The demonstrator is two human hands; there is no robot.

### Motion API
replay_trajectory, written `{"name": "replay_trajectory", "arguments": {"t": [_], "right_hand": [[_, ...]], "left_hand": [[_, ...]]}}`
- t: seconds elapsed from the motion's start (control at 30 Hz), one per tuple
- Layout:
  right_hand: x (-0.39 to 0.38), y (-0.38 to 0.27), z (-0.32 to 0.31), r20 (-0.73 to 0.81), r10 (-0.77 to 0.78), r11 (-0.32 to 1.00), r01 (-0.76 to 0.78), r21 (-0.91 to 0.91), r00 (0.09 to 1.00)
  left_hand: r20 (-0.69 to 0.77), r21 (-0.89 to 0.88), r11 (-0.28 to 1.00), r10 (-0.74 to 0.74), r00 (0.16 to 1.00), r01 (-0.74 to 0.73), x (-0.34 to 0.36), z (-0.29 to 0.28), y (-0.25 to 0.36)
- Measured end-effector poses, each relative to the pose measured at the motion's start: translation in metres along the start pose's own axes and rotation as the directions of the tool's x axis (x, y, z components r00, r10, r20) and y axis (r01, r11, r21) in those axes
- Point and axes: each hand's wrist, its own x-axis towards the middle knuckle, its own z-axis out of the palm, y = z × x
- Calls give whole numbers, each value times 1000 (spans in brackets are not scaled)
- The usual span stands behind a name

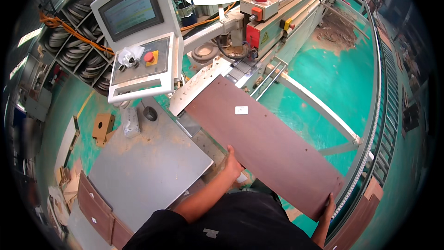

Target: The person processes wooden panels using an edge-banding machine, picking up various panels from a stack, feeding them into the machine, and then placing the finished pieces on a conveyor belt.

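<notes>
Most of the fingers of your left hand (233, 164) are hidden beneath the board (273, 141), as are those of your right hand (329, 209). The lower edge cuts off your right forearm (321, 235) and the brown panels (102, 210) at lower left. The label (241, 110) is too small to read; the screen (130, 11) shows only blurred lines to you.

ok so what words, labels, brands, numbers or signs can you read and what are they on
No words or numbers are readable.
White label on the brown board: print too small.
Screen: text blurred.
Yellow triangle sign on the machine: its symbol too small.
Labels on the lower-left boards: too small.
</notes>
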Motion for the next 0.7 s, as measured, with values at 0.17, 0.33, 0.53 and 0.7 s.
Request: {"name": "replay_trajectory", "arguments": {"t": [0.17, 0.33, 0.53, 0.7], "right_hand": [[36, -4, 5, -91, 4, 991, -16, -135, 996], [61, -22, 19, -32, 41, 990, -45, -136, 999], [104, -57, 44, -5, 118, 989, -118, -85, 993], [161, -74, 47, -62, 17, 993, -24, -114, 998]], "left_hand": [[-83, 3, 1000, 4, 997, -4, 22, 23, -3], [-162, 54, 998, 29, 986, -21, 21, 68, 8], [-183, 106, 994, 22, 983, -3, 64, 95, 7], [-175, 102, 995, 8, 985, 10, 112, 134, 5]]}}
